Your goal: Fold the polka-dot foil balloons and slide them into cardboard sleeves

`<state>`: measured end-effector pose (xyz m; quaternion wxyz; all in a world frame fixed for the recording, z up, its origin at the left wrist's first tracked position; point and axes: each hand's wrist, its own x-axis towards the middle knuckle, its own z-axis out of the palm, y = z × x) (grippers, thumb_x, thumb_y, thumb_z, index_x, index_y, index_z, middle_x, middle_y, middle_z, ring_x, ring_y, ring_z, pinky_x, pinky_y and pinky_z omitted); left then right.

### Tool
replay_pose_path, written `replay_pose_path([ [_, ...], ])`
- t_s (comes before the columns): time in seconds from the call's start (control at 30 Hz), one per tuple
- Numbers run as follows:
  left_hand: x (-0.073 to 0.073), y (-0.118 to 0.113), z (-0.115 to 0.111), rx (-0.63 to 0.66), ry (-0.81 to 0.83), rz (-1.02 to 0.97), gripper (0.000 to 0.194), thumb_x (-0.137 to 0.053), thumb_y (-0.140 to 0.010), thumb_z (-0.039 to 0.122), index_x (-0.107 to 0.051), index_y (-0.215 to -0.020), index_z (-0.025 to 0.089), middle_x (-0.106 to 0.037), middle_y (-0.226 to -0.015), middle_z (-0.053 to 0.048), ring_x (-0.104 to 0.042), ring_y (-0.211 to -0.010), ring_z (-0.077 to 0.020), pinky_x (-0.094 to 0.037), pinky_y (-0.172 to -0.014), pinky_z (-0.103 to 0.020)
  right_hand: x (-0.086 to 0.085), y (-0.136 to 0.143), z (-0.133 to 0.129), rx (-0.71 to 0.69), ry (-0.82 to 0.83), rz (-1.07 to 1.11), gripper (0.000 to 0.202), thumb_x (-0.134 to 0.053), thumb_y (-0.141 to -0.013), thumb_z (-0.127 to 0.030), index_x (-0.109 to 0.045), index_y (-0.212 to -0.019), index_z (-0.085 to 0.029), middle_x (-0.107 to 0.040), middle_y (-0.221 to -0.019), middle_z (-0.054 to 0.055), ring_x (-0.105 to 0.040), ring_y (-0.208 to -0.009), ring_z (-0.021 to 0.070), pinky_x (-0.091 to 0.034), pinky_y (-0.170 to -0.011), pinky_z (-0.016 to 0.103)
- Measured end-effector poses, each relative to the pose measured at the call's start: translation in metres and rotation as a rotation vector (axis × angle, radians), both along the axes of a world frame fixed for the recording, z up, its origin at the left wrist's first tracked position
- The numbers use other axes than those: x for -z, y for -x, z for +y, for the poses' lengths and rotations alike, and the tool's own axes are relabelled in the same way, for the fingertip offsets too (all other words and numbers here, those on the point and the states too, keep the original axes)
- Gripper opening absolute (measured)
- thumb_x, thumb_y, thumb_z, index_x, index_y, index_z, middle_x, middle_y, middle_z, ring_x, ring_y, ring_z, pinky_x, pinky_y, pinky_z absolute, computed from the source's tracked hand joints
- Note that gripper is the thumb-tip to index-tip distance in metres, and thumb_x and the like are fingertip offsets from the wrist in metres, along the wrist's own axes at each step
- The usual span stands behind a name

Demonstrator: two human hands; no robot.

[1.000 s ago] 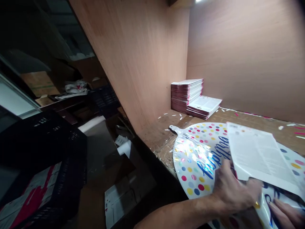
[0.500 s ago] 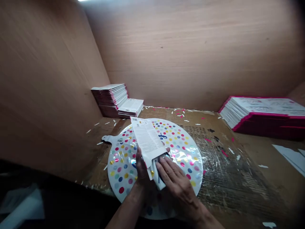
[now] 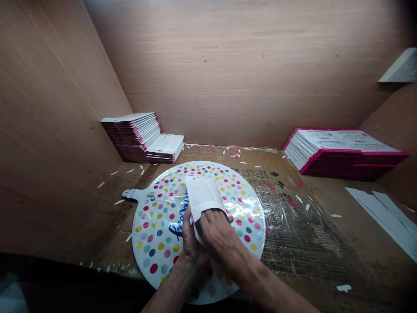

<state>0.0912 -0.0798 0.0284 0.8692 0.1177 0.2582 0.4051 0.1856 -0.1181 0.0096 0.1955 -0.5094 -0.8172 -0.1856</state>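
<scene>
My left hand [image 3: 190, 239] is closed around a white cardboard sleeve [image 3: 205, 194] printed with small text, gripping its left side and lower part. The sleeve's mouth faces me. Into that mouth go the fingers of my right hand [image 3: 216, 232]; the fingertips are hidden inside, so their grip does not show. Whatever lies within the sleeve is covered by the hand. Under both hands a flat, round foil balloon [image 3: 156, 234] with coloured dots and blue lettering rests on the cardboard, its tail pointing left.
At the back left stands a stack of folded white-and-pink sleeves [image 3: 130, 134]. Another pink-edged stack [image 3: 345, 152] sits at the right. Paper scraps are scattered over the taped cardboard surface [image 3: 293, 234], with white strips [image 3: 381, 217] at the right. Wooden panels [image 3: 228, 78] enclose the back and sides.
The folded, shiny white piece that stuck out of the sleeve's mouth is no longer visible. My right fingers have moved from lying on it to inside the sleeve. The camera view has shifted right.
</scene>
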Motion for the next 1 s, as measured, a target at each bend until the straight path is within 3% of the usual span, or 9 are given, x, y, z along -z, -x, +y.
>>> replay_pose_path([
  [0.1, -0.005, 0.027, 0.009, 0.134, -0.138, 0.420, 0.069, -0.047, -0.075, 0.076, -0.072, -0.094, 0.014, -0.072, -0.080, -0.011, -0.068, -0.074, -0.0261, -0.053, -0.074, -0.039, 0.015, -0.009, -0.023, -0.017, -0.017, 0.052, 0.039, -0.044, -0.096, -0.020, -0.054, -0.132, -0.008, -0.059, -0.131, 0.019, -0.053, -0.124, 0.0294, -0.047, -0.101, 0.045],
  [0.2, -0.011, 0.050, 0.020, 0.271, -0.474, 1.258, 0.058, -0.050, -0.078, 0.070, -0.065, -0.062, 0.017, -0.064, -0.058, -0.007, -0.062, -0.055, -0.0224, -0.049, -0.059, -0.035, 0.030, -0.026, -0.047, 0.026, 0.039, 0.074, 0.038, -0.044, -0.098, -0.025, -0.057, -0.128, -0.006, -0.063, -0.127, 0.019, -0.058, -0.119, 0.0287, -0.051, -0.098, 0.044],
  [0.3, -0.009, 0.047, 0.031, 0.021, -1.071, 1.825, 0.044, -0.047, -0.090, 0.053, -0.068, -0.073, 0.018, -0.070, -0.073, -0.008, -0.067, -0.074, -0.0256, -0.051, -0.072, -0.038, 0.027, -0.042, -0.061, -0.045, 0.092, 0.076, 0.035, -0.042, -0.099, -0.024, -0.058, -0.126, -0.009, -0.063, -0.128, 0.015, -0.057, -0.121, 0.0272, -0.051, -0.100, 0.043],
  [0.33, -0.004, 0.042, 0.034, -0.027, -1.299, 1.829, 0.039, -0.043, -0.093, 0.045, -0.070, -0.089, 0.018, -0.073, -0.090, -0.010, -0.067, -0.090, -0.0267, -0.051, -0.082, -0.040, 0.023, -0.046, -0.063, -0.087, 0.092, 0.101, 0.032, -0.042, -0.099, -0.022, -0.060, -0.122, -0.010, -0.065, -0.125, 0.014, -0.059, -0.119, 0.0260, -0.051, -0.099, 0.042],
  [0.4, 0.010, 0.027, 0.037, 0.073, -1.680, 1.704, 0.037, -0.038, -0.097, 0.033, -0.062, -0.121, 0.018, -0.065, -0.126, -0.010, -0.056, -0.121, -0.0273, -0.044, -0.100, -0.044, 0.013, -0.055, -0.066, -0.148, 0.077, 0.193, 0.026, -0.043, -0.099, -0.020, -0.064, -0.112, -0.013, -0.070, -0.113, 0.011, -0.064, -0.107, 0.0224, -0.054, -0.093, 0.038],
  [0.5, 0.032, 0.010, 0.034, 0.315, -1.898, 1.639, 0.043, -0.035, -0.099, 0.028, -0.048, -0.138, 0.018, -0.048, -0.147, -0.009, -0.037, -0.140, -0.0306, -0.032, -0.112, -0.052, 0.004, -0.067, -0.067, -0.110, 0.070, 0.318, 0.020, -0.046, -0.098, -0.017, -0.066, -0.102, -0.017, -0.071, -0.095, 0.008, -0.065, -0.087, 0.0174, -0.054, -0.080, 0.031],
  [0.6, 0.041, 0.006, 0.024, 0.388, -1.910, 1.610, 0.044, -0.032, -0.100, 0.030, -0.045, -0.141, 0.019, -0.045, -0.150, -0.009, -0.032, -0.142, -0.0311, -0.028, -0.114, -0.053, 0.006, -0.074, -0.065, -0.046, 0.121, 0.289, 0.019, -0.047, -0.098, -0.019, -0.066, -0.102, -0.018, -0.069, -0.089, 0.007, -0.060, -0.080, 0.0171, -0.050, -0.074, 0.031],
  [0.8, 0.035, 0.009, 0.015, 0.391, -1.683, 1.338, 0.042, -0.039, -0.097, 0.031, -0.052, -0.136, 0.020, -0.047, -0.147, -0.012, -0.029, -0.144, -0.0320, -0.017, -0.116, -0.056, 0.012, -0.073, -0.058, -0.082, 0.200, 0.126, 0.022, -0.044, -0.099, -0.022, -0.065, -0.099, -0.017, -0.065, -0.088, 0.007, -0.054, -0.080, 0.0192, -0.044, -0.075, 0.033],
  [1.0, 0.037, 0.009, 0.016, 0.384, -1.578, 1.277, 0.043, -0.044, -0.093, 0.030, -0.053, -0.135, 0.023, -0.046, -0.149, -0.009, -0.027, -0.145, -0.0297, -0.012, -0.118, -0.054, 0.013, -0.072, -0.058, -0.136, 0.167, 0.065, 0.025, -0.038, -0.100, -0.018, -0.063, -0.100, -0.015, -0.063, -0.092, 0.009, -0.054, -0.083, 0.0197, -0.042, -0.077, 0.033],
])
